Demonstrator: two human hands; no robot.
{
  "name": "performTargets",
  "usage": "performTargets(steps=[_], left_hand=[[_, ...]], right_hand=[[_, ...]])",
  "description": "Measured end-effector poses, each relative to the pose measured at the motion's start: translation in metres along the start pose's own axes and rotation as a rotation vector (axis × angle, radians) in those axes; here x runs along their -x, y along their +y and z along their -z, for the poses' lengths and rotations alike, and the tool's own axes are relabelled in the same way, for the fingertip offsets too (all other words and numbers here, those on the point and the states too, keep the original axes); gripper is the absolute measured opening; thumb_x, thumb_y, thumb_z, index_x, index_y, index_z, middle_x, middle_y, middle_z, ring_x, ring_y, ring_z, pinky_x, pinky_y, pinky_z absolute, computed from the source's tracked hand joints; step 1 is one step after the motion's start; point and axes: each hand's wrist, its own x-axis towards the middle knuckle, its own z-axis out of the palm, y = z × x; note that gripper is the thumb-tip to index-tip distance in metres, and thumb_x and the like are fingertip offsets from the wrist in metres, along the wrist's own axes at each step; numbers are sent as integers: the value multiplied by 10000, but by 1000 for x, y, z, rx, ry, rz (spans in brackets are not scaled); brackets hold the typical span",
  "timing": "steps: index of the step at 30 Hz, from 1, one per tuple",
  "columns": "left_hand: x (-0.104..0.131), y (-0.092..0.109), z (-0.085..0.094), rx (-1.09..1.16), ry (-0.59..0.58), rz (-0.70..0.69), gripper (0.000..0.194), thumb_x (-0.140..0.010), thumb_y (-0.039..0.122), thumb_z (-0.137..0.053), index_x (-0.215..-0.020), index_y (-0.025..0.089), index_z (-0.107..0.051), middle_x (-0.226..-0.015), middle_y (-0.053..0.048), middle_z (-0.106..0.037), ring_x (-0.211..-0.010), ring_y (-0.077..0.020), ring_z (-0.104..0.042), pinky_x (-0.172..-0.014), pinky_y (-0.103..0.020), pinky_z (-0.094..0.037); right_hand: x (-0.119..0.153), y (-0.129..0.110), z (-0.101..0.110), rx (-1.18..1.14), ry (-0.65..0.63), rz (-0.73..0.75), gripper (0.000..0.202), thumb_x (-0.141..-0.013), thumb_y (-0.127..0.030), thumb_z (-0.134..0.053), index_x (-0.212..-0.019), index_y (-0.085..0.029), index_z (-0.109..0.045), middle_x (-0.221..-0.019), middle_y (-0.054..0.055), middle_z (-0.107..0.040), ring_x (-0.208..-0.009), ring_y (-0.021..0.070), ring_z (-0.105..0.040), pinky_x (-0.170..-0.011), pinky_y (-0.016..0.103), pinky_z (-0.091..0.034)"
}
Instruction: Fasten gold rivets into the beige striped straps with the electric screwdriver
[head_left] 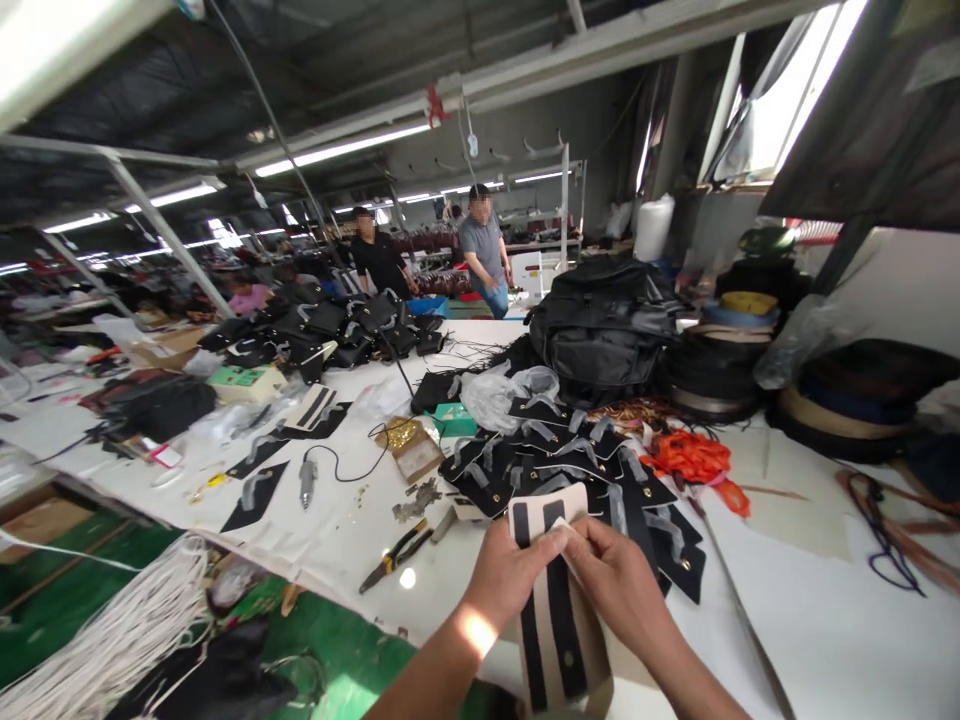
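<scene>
A beige fabric piece with black stripes [551,630] is held up over the near edge of the table, its lower end hanging toward me. My left hand [510,570] grips its left side, thumb pressed on the front. From the other side my right hand [615,565] pinches it near the top, and the two thumbs almost meet. A small pale bit shows between the fingertips, too small to name. A metal-coloured dot sits low on one stripe. Just beyond the hands lies a pile of black panels with grey straps [555,450].
Pliers [397,555] with yellow-black handles lie left of my hands. Beyond are a box of gold-coloured fittings [409,445], a corded grey tool [307,480], a black bag [607,325], orange material [690,455] and webbing rolls [712,370]. Two people [484,245] stand across the table.
</scene>
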Motion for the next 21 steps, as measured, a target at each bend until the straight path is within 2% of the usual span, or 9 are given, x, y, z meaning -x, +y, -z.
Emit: performTargets(steps=[3,5,9,11,13,16,21], left_hand=[[-5,-7,8,-26,-5,15,376,-821,448,-805,-1017,127,-799,-1054,-121,-812,-981,-298,-736,-888,-365,-562],[-10,-13,14,-54,6,34,349,-827,439,-782,-992,133,-798,-1015,-107,-813,-951,-288,-732,-852,-349,-558],[-21,-20,22,-132,20,71,296,-771,407,-796,-911,147,-798,-944,-85,-808,-907,-274,-716,-804,-325,-545],[-27,-23,25,-150,6,72,283,-740,403,-811,-876,155,-797,-921,-75,-804,-888,-268,-708,-789,-318,-539],[-31,-26,26,-140,15,73,292,-729,411,-817,-872,157,-794,-918,-74,-800,-883,-262,-703,-781,-313,-535],[-33,-34,25,-122,103,75,316,-732,434,-815,-863,149,-780,-876,-81,-786,-845,-248,-688,-744,-303,-527],[-44,-55,22,-139,212,22,301,-725,434,-822,-720,145,-738,-749,-70,-743,-735,-225,-659,-691,-301,-509]], right_hand=[[-3,0,3,-31,-131,16,492,-1002,-631,-486,-826,-194,-626,-811,7,-615,-780,177,-542,-691,264,-420],[-5,0,3,-3,-172,35,478,-1001,-626,-489,-831,-197,-614,-809,1,-592,-779,172,-530,-696,260,-417],[-11,10,-7,180,-66,21,482,-949,-629,-553,-722,-209,-490,-687,-32,-450,-680,150,-450,-610,257,-344],[-14,18,-13,247,5,10,487,-938,-631,-554,-704,-214,-464,-654,-38,-436,-647,146,-436,-588,259,-320],[-17,25,-18,283,40,13,477,-944,-629,-544,-714,-215,-489,-647,-34,-481,-637,149,-458,-587,258,-327],[-23,28,-19,312,30,38,466,-971,-623,-518,-745,-216,-545,-684,-19,-573,-666,162,-531,-624,254,-379],[-28,26,-28,328,-4,133,436,-1005,-560,-502,-757,-222,-621,-741,3,-654,-713,173,-607,-661,248,-431]])
